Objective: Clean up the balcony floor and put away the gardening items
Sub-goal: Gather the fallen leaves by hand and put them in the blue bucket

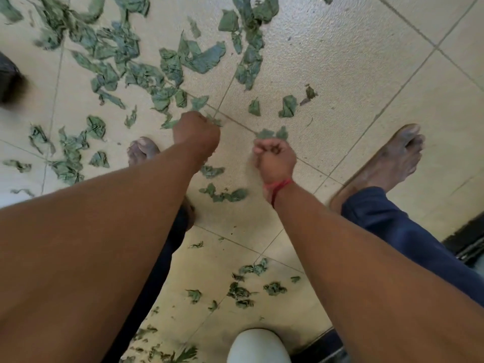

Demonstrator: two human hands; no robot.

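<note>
Both fists grab torn leaves (204, 58) off the floor (366, 74).
The left hand (196, 132) and right hand (275, 155) squeeze leaves; bits could slip out, and bare feet (392, 158) might slide on them.

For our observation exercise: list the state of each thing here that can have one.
Torn leaves: wilted, scattered.
Tiled floor: littered, unswept.
Left hand: fisted, gripping torn leaves.
Right hand: fingers curled, pinching a leaf clump.
Red thread: tied round right wrist.
</note>
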